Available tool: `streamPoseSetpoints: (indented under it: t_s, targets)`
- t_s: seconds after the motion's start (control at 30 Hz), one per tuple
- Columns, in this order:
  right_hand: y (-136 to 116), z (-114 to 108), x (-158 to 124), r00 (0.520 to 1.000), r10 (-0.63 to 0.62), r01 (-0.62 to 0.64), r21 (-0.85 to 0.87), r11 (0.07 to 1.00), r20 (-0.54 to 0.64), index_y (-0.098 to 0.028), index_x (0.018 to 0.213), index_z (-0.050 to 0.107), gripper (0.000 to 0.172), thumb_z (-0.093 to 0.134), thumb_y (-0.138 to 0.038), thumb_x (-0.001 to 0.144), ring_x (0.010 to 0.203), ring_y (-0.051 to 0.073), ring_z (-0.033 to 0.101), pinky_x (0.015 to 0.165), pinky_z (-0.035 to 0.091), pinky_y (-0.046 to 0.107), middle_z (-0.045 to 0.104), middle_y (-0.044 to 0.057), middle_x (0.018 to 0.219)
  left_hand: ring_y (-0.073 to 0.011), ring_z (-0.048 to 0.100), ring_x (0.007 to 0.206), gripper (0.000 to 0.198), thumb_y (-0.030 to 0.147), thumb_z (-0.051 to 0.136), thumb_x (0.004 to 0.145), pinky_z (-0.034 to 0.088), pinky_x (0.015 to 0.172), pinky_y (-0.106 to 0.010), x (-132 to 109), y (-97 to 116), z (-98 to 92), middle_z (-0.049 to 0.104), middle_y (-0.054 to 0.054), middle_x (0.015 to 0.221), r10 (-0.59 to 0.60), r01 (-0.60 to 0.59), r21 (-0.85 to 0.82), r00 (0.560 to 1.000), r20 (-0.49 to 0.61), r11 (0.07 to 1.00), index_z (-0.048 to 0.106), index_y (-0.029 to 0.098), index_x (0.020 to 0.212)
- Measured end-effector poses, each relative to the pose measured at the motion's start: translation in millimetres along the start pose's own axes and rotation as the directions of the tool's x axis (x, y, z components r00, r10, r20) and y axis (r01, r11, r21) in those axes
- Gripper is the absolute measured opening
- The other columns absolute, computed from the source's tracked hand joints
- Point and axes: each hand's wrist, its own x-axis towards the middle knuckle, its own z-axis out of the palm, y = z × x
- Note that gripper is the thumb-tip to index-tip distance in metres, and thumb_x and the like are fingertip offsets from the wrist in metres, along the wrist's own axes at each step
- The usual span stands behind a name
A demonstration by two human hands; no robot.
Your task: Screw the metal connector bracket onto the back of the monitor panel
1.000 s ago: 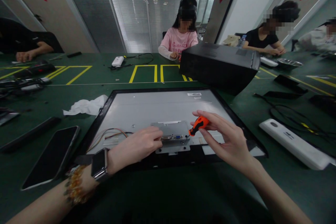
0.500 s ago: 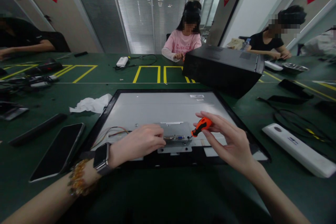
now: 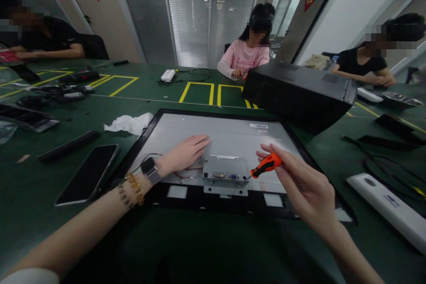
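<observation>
Head view: a green table (image 3: 149, 88) carries all items. Metal side up on it, in front of the person, lies the display panel (image 3: 229, 128). A black housing (image 3: 299, 97) stands beyond the panel's far right corner. A white device (image 3: 388, 206) rests on the table to the right. The left hand (image 3: 184, 153) is open, palm down, fingers extended on the panel; no object shows in its grasp. The phone (image 3: 88, 173) lies left of the panel. A metal bracket (image 3: 221, 163) sits on the panel toward its near edge. The screwdriver (image 3: 266, 165) is gripped by the right hand (image 3: 308, 184), thumb and fingers on its handle; the shaft slants down to the bracket's lower right, tip contact too fine to confirm. Caution: the panel may flex or shift if the left hand bears down unevenly; the tip may slip and score metal if the shaft stays slanted or pressure is light; the thin wires (image 3: 190, 169) may be strained if the left hand or wrist drags them. Quantities: table, 1; panel, 1; housing, 1; white device, 1; own hands, 2; phone, 1; bracket, 1; screwdriver, 1; bracket connectors (image 3: 234, 177), 2; wires, too fine to count.
</observation>
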Motion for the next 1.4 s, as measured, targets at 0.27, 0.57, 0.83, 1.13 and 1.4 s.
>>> streamPoseSetpoints:
  t_s: [0.27,0.57,0.83,1.13,1.4]
  targets:
    - [5.4,7.8,-3.6,0.991,-0.006,0.012,0.039,0.999,-0.135,-0.035,0.122,0.061,0.049,0.061,-0.004,0.083,0.101,0.019,0.064,0.086,0.055,0.036,0.066,0.002,0.115,-0.0211,0.02,0.143,0.044,0.028,0.026,0.104,0.017,0.115,-0.046,1.8,-4.5,3.3,0.023,-0.008,0.155,0.002,-0.005,0.046,0.998,0.065,0.999,0.028,0.023,0.147]
    - [3.8,2.9,-8.6,0.98,-0.01,0.017,0.033,0.999,-0.198,-0.032,0.116,0.066,0.043,0.065,-0.007,0.081,0.085,0.019,0.062,0.065,0.053,0.034,0.063,0.004,0.099,-0.0211,0.018,0.143,0.044,0.027,0.025,0.104,0.018,0.114,-0.046,1.8,-2.6,0.6,0.022,-0.008,0.155,0.005,-0.012,0.073,0.996,0.089,0.997,0.025,0.022,0.148]
    - [5.6,8.3,-14.4,0.978,0.108,-0.093,0.091,0.991,-0.177,-0.033,0.131,0.054,0.05,0.058,-0.01,0.086,0.098,0.022,0.067,0.084,0.058,0.042,0.067,0.005,0.114,-0.0217,0.018,0.143,0.043,0.025,0.025,0.103,0.02,0.114,-0.048,3.0,-3.0,3.4,0.025,-0.009,0.154,0.02,-0.026,0.076,0.997,0.078,0.997,0.03,0.021,0.146]
    - [1.6,13.0,-17.2,0.978,0.195,-0.162,0.316,0.935,-0.077,-0.028,0.131,0.053,0.044,0.048,-0.011,0.091,0.104,0.025,0.067,0.091,0.056,0.045,0.059,0.009,0.131,-0.0215,0.021,0.142,0.043,0.024,0.029,0.102,0.021,0.113,-0.047,3.4,-5.8,8.0,0.027,-0.008,0.154,0.02,-0.023,0.059,0.998,0.052,0.998,0.031,0.023,0.145]
    - [9.5,20.5,-21.4,0.979,0.135,-0.102,0.207,0.973,-0.154,-0.031,0.133,0.052,0.053,0.055,-0.006,0.086,0.097,0.023,0.069,0.085,0.059,0.043,0.065,0.008,0.12,-0.0237,0.023,0.142,0.043,0.026,0.028,0.103,0.022,0.112,-0.05,3.7,-6.0,8.1,0.026,-0.01,0.154,0.014,-0.016,0.054,0.999,0.038,0.998,0.032,0.022,0.145]
